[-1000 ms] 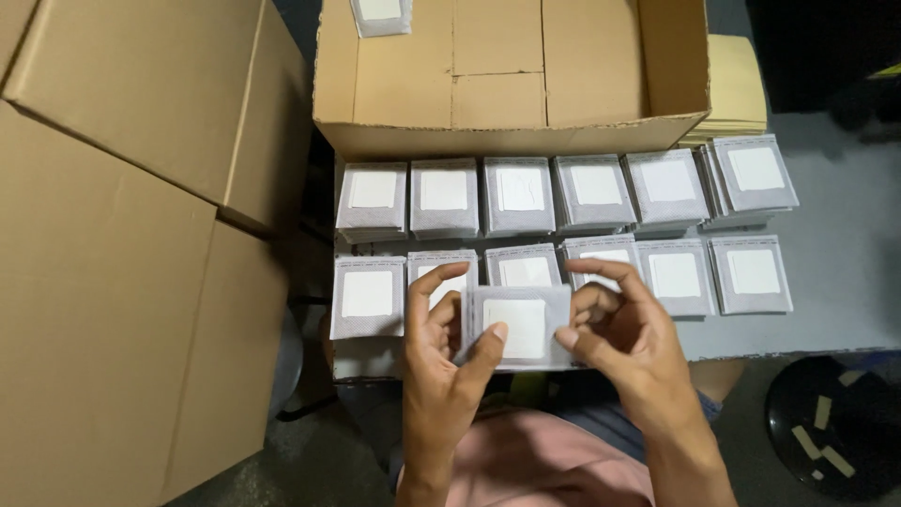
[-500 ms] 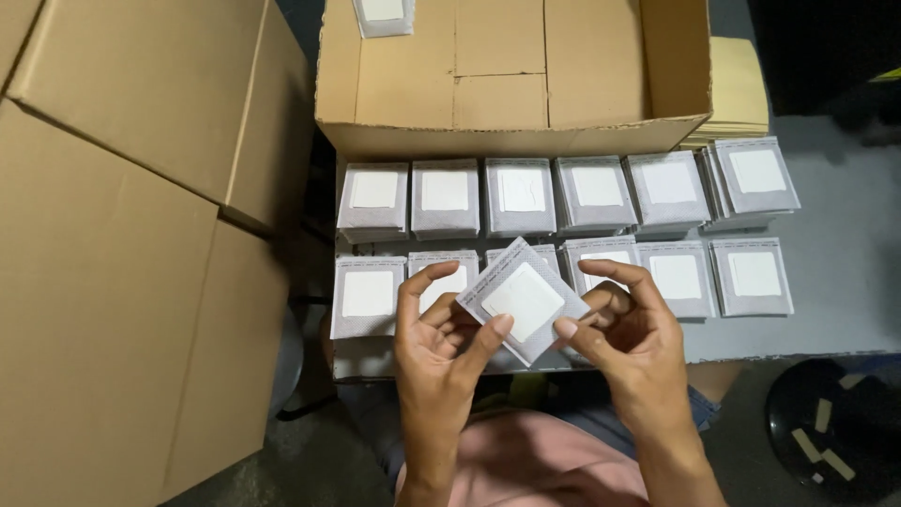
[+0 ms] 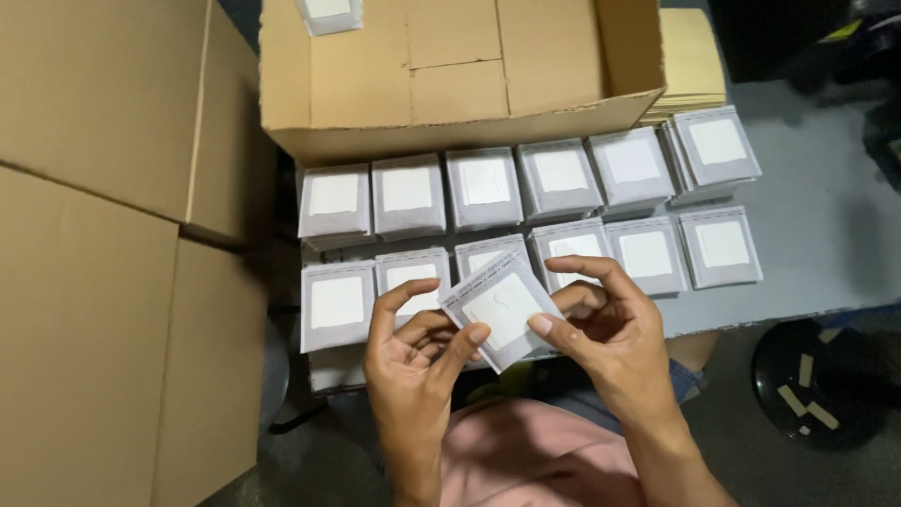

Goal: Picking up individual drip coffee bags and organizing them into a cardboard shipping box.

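Both of my hands hold one small grey packet (image 3: 502, 308) with a white square face, tilted like a diamond above my lap. My left hand (image 3: 413, 352) pinches its lower left edge with thumb and fingers. My right hand (image 3: 610, 329) grips its right side, thumb on the front. Just beyond the packet, two rows of stacked grey packets (image 3: 483, 188) with white squares lie on the grey table (image 3: 826, 235).
An open cardboard box (image 3: 460, 84) stands behind the rows, with one packet (image 3: 328, 14) at its far edge. Large flat cardboard boxes (image 3: 103, 235) fill the left side. A black round bin (image 3: 826, 394) sits low at the right. Tan envelopes (image 3: 694, 56) lie behind the box.
The packet has turned from lying square in my fingers to a tilted diamond angle, and its lower edge has come toward me. My hands stayed in the same place.
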